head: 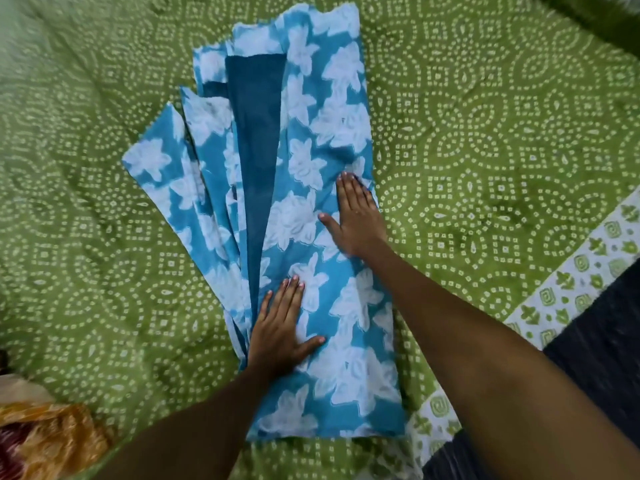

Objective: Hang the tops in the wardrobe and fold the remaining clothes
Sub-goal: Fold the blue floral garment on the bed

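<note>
Folding step, most likely: blue flowered cloth (322,216) spread long on the green bedspread (485,133), running from the near edge to the far side. Already doubled over, by the look of the stacked layers fanning out on the left, with a plain dark blue strip (254,161) showing between them. Hard to say which kind of garment, maybe trousers or a long wrap.

Left hand (280,327) flat on the near part of the cloth, fingers straight, pressing down, gripping nothing. Right hand (356,216) flat too, farther up near the right edge, fingers straight, smoothing, gripping nothing.

Next, probably: press out the bumps, line up the loose layers on the left, then pinch one end and bring it over to the other end.

Orange patterned cloth (48,434) bunched at the near left corner, likely waiting its turn.

No brand, label or writing to read anywhere.
</note>
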`<act>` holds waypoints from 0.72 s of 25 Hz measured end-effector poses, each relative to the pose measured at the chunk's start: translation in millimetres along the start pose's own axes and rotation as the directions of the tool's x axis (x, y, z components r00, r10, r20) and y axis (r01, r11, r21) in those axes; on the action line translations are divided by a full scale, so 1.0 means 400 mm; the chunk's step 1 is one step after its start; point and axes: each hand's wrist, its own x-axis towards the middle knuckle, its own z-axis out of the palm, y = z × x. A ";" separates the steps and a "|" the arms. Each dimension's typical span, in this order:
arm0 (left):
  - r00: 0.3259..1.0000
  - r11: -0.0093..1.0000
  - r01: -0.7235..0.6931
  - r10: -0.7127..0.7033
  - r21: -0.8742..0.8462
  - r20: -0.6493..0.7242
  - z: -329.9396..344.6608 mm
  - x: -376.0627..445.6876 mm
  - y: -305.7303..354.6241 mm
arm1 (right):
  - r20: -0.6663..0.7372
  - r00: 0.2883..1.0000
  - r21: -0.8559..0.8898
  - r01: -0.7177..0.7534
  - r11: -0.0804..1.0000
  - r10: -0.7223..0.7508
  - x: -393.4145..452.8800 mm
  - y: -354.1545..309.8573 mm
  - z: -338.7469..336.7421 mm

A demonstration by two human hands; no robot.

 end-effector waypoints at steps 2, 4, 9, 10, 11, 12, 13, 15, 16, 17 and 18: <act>0.998 0.999 -0.031 0.032 0.019 -0.057 0.019 0.003 -0.011 | -0.102 0.994 0.027 -0.023 0.999 0.025 0.040 -0.011 0.006; 0.996 0.998 -0.041 0.045 0.045 -0.077 0.025 0.007 -0.015 | -0.158 0.987 0.047 -0.033 0.998 0.040 0.049 -0.017 0.008; 0.989 0.996 -0.073 0.078 0.050 -0.122 0.020 0.000 -0.013 | -0.165 0.980 0.055 -0.107 0.993 0.115 -0.052 -0.050 0.036; 0.987 0.995 -0.088 0.094 0.051 -0.132 0.016 -0.005 -0.012 | -0.162 0.980 0.042 -0.111 0.993 0.116 -0.084 -0.050 0.045; 0.985 0.993 -0.106 0.111 0.045 -0.135 0.013 -0.007 -0.010 | -0.164 0.978 0.031 -0.128 0.991 0.131 -0.118 -0.051 0.053; 0.983 0.992 -0.123 0.125 0.026 -0.132 0.010 -0.009 -0.011 | -0.171 0.972 0.026 -0.158 0.987 0.160 -0.152 -0.058 0.059; 0.981 0.991 -0.134 0.132 -0.003 -0.142 0.006 -0.008 -0.009 | -0.177 0.965 0.033 -0.190 0.981 0.193 -0.180 -0.066 0.065; 0.974 0.985 -0.165 0.154 -0.054 -0.165 -0.006 -0.015 -0.009 | -0.205 0.938 0.048 -0.275 0.960 0.279 -0.238 -0.093 0.081; 0.968 0.977 -0.196 0.180 -0.079 -0.177 -0.014 -0.022 -0.014 | -0.217 0.922 0.045 -0.318 0.947 0.320 -0.270 -0.114 0.091; 0.958 0.968 -0.225 0.200 -0.111 -0.205 -0.020 -0.025 -0.020 | -0.226 0.907 0.044 -0.355 0.934 0.355 -0.302 -0.134 0.097; 0.955 0.958 -0.241 0.206 -0.158 -0.213 -0.029 -0.026 -0.029 | -0.232 0.892 0.049 -0.389 0.920 0.389 -0.335 -0.154 0.105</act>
